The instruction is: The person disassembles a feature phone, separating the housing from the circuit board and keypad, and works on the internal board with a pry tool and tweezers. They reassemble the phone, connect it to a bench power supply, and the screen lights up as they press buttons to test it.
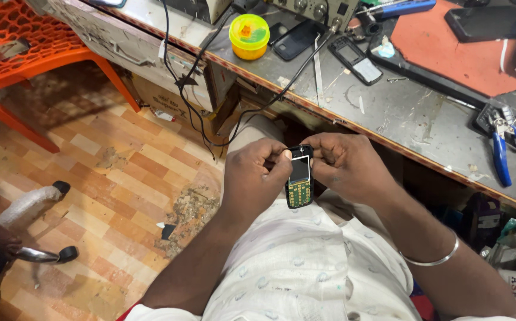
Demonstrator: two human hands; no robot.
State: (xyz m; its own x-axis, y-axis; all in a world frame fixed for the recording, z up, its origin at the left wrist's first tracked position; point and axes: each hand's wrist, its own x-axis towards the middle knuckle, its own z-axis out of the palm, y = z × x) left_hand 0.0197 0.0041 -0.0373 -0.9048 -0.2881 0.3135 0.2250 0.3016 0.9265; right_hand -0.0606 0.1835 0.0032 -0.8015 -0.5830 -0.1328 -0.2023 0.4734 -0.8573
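Observation:
Both of my hands hold a small opened mobile phone [299,176] over my lap, below the workbench edge. Its screen and bare green keypad board face up, with no front cover. My left hand [253,178] grips the phone's left side, thumb near the top edge. My right hand [344,163] pinches the phone's top right corner with its fingertips. A silver bangle [433,259] sits on my right wrist.
The grey workbench [400,113] holds a yellow-green round container [249,35], a dark phone cover [296,40], another opened phone [356,58], blue-handled pliers [500,156] and a red mat [454,44]. Black cables [186,89] hang down. An orange plastic chair [26,53] stands at left.

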